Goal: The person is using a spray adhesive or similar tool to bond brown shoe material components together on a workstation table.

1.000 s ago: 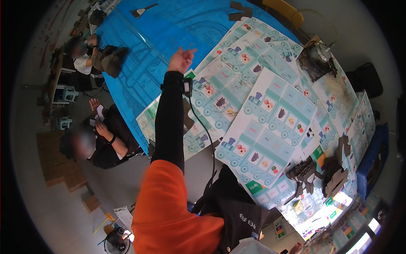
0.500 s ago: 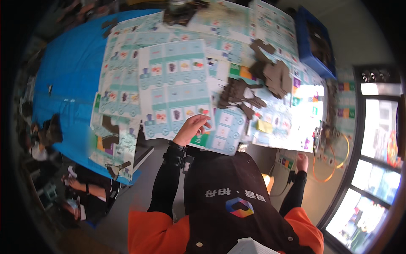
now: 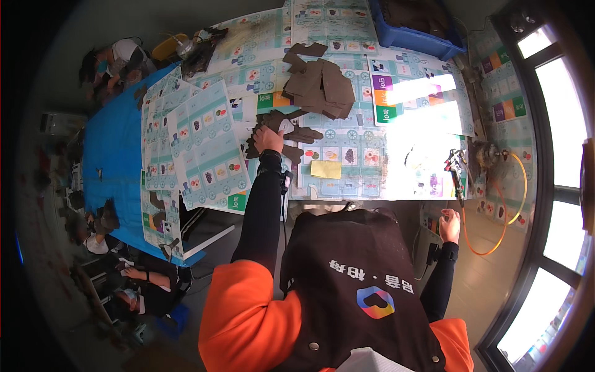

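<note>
Left grip (image 3: 269, 140), newly on brown pieces (image 3: 306, 134)

Left head-worn fisheye view, facing steeply down, near, above apron (image 3: 347, 279) and paper-covered table (image 3: 362, 189)

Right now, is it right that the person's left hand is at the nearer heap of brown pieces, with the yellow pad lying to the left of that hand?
Not quite: the yellow pad lies to the right of the left hand, as the head view shows. That hand is indeed at the nearer heap of brown pieces.
</note>
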`<state>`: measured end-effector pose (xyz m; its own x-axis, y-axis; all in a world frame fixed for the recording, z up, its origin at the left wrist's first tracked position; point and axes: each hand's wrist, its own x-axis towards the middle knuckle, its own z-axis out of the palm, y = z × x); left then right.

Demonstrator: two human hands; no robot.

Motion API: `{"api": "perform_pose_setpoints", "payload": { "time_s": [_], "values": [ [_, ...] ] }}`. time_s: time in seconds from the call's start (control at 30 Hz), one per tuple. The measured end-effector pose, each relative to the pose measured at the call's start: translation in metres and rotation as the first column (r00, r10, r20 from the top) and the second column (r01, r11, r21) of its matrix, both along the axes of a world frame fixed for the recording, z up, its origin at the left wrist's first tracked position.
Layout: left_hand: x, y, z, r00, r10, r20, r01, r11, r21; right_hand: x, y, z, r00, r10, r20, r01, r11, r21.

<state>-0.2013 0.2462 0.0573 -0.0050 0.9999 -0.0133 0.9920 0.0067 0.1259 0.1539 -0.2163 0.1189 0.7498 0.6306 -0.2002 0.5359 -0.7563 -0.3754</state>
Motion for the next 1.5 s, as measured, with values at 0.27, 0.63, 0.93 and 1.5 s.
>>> {"api": "perform_pose_setpoints", "payload": {
  "time_s": [0.27,0.63,0.93,1.5],
  "values": [
    [0.029,0.029,-0.034,0.967,0.151,0.207,-0.129,0.985,-0.116,0.024,-0.046,0.027,0.992,-0.121,0.036,0.121,0.993,0.015],
    [0.039,-0.037,0.031,0.49,0.407,0.771,0.152,0.831,-0.535,0.056,0.015,0.007,0.986,-0.144,-0.086,0.147,0.989,0.033],
    [0.186,-0.132,0.092,0.552,-0.164,0.817,0.8,0.381,-0.464,0.087,0.022,0.003,0.981,-0.168,-0.096,0.17,0.985,0.01],
    [0.119,-0.163,-0.046,0.976,0.193,-0.096,-0.215,0.914,-0.344,0.205,0.032,-0.074,0.993,0.065,0.094,-0.062,0.997,-0.034]
  ]
}}
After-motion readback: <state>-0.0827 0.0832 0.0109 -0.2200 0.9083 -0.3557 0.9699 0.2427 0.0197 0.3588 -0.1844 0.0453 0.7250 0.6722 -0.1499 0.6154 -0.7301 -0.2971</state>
